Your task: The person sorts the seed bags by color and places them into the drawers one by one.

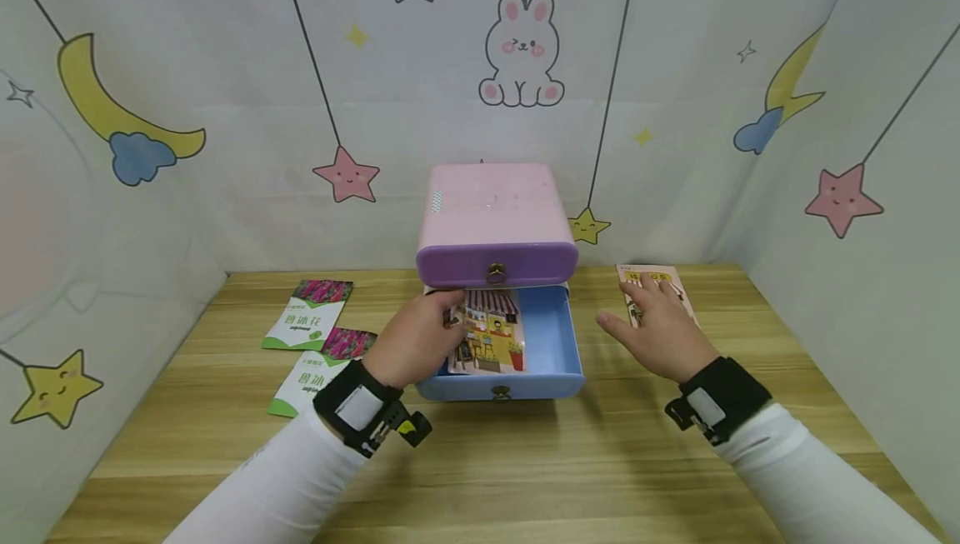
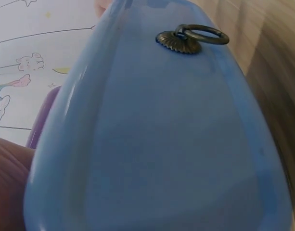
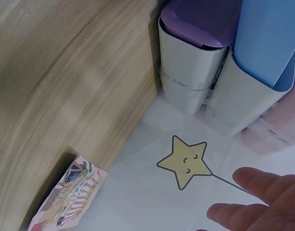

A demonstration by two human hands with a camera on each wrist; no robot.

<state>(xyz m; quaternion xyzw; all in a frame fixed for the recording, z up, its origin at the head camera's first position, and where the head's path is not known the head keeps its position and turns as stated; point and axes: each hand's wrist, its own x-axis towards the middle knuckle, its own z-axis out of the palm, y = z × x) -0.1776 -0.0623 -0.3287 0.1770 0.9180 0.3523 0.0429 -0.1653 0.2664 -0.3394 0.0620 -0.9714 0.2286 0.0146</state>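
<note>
A blue drawer (image 1: 551,336) is pulled out of a small pink and purple cabinet (image 1: 491,202). Inside it lies a card printed with a shop front (image 1: 495,344). My left hand (image 1: 412,340) is at this card's left edge, with thumb and fingers pinching it. In the left wrist view, the drawer's front (image 2: 161,134) with its ring pull (image 2: 205,36) hides most of that hand. To the right, my right hand (image 1: 667,331) hovers with spread fingers over a second illustrated card (image 1: 660,273); the right wrist view shows this card (image 3: 70,197) apart from the fingertips.
Two seed packets with pink flowers, an upper one (image 1: 307,319) and a lower one (image 1: 300,377), lie left of the cabinet on the wooden table (image 1: 487,477). A printed white curtain (image 1: 262,111) stands behind. The cabinet's stacked, taped sleeves (image 3: 185,86) show in the right wrist view.
</note>
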